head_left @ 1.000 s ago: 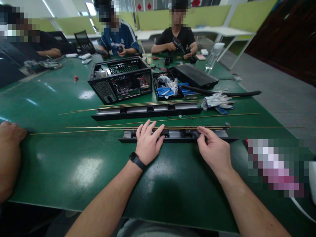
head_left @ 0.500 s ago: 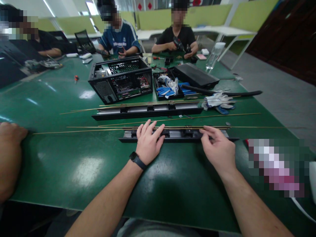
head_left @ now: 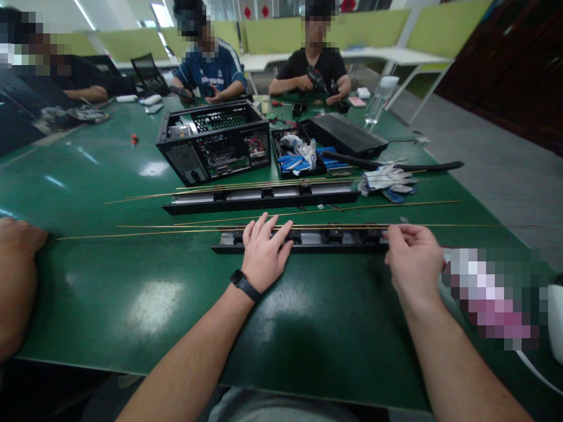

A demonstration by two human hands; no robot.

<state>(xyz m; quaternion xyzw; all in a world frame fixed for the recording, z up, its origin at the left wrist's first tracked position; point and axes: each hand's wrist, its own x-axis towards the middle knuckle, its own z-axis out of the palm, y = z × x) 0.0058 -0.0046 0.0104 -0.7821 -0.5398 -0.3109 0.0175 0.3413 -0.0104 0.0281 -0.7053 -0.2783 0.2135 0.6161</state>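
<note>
A long black-edged metal channel (head_left: 325, 249) with black blocks inside lies across the green table before me. Thin brass-coloured rods (head_left: 132, 235) run lengthwise over it and stick out past its left end. Fingers spread, my left hand (head_left: 266, 258) rests on the rods and the channel's left part. My right hand (head_left: 416, 258) is closed in a pinch at the channel's right end, close to the rods. What sits between those fingertips is hidden. Behind, a second similar channel (head_left: 264, 202) carries more rods.
An open black computer case (head_left: 237, 146) stands further back. Gloves (head_left: 387, 179), a flat black panel (head_left: 347, 133) and a clear bottle (head_left: 382, 99) are at the right. Another person's arm (head_left: 17, 281) rests at the left. Across the table, one person holds a power drill (head_left: 316, 79).
My right hand has slid rightward along the channel to its end, uncovering a black block there. My left hand has stayed in place.
</note>
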